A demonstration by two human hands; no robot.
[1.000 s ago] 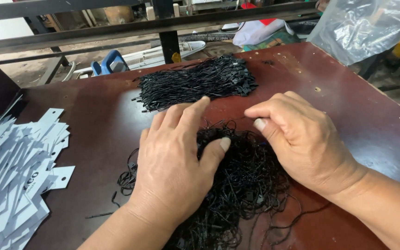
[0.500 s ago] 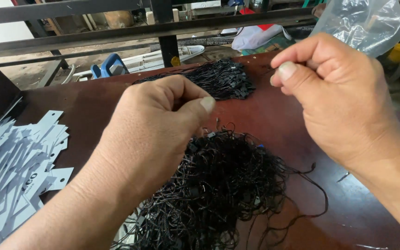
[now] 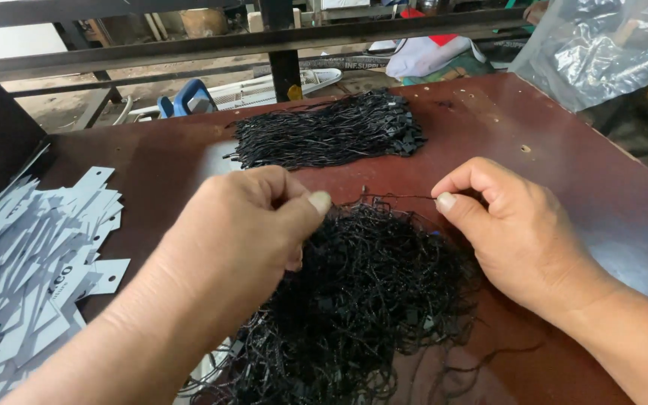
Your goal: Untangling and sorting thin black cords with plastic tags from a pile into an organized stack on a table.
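On the dark reddish-brown wooden tabletop (image 3: 564,187) lies a loose, tangled heap of thin black strings (image 3: 369,300), spread from the middle of the picture down to its lower edge. The left hand (image 3: 245,232) hovers over the heap's left side with its fingers curled in and the thumb pressed against them, pinching a few strands at the top of the pile. The right hand (image 3: 511,225) rests at the heap's right edge, its thumb and forefinger closed on a single black string (image 3: 399,197) that runs taut and nearly level between the two hands, just above the heap. Farther back on the tabletop, well apart from the hands, a neat bundle of black strings (image 3: 328,135) lies with its strands laid side by side. To the left, a spread pile of white paper tags (image 3: 31,262) covers the tabletop's edge. A crumpled clear plastic bag (image 3: 601,45) sits at the far right corner.
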